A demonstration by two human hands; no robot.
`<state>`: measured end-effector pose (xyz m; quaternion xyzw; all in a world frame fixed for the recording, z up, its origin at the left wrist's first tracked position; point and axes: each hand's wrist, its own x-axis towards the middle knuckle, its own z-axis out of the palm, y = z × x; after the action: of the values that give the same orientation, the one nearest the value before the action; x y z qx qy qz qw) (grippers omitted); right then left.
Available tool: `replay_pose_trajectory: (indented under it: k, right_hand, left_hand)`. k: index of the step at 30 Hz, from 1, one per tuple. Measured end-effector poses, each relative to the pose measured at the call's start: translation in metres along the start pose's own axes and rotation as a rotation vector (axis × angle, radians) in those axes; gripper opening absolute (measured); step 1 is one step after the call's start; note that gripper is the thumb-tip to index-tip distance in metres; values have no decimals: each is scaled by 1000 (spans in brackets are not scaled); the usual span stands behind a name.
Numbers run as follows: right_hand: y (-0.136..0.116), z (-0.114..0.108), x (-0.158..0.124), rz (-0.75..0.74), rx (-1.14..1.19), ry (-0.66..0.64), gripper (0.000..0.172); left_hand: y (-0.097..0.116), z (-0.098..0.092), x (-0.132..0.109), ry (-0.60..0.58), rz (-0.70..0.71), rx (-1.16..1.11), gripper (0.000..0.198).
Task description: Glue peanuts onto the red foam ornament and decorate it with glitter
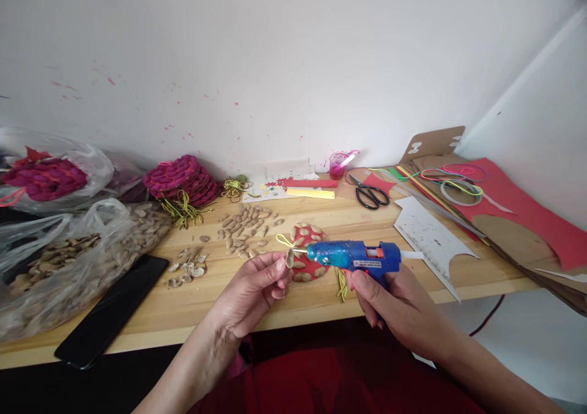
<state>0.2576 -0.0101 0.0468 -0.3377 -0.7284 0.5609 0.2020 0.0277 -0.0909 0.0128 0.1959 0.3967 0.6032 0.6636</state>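
Note:
My right hand (389,298) is closed round the handle of a blue glue gun (351,257), a white glue stick poking out of its back end. The gun's metal nozzle points left and meets a peanut shell (289,258). Between thumb and fingers of my left hand (257,285) that shell is pinched. Behind both hands lies a red disc (308,256) with peanut shells on it, a yellow cord loop at its top and a yellow-green tassel (342,285) below; the gun covers part of it.
Loose peanut shells (247,225) and broken shell pieces (188,267) lie left of the disc. A black phone (112,310) and a plastic bag of shells (68,279) are at left. Stacked purple discs (181,178), black-handled scissors (369,192) and cut card (428,243) line the table.

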Motion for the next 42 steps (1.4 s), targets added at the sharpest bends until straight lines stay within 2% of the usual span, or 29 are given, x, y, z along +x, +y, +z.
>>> replay_pose_trajectory:
  k: [21,28,36,42]
  right_hand:
    - [-1,-1,-1,9,-33,-10,46]
    - [1,-2,-10,17,-64,-75,50]
    - [2,0,-9,-119,-153,-56,44]
    - [-1,0,-8,-150,-161,-44,43]
  left_hand:
    - [-1,-5,1,-2,10,-15,26]
    - [-1,-5,2,35,30,-68,26]
    - [-2,-4,3,25,34,-92,24]
    - [-3,-4,2,20,28,-91,24]
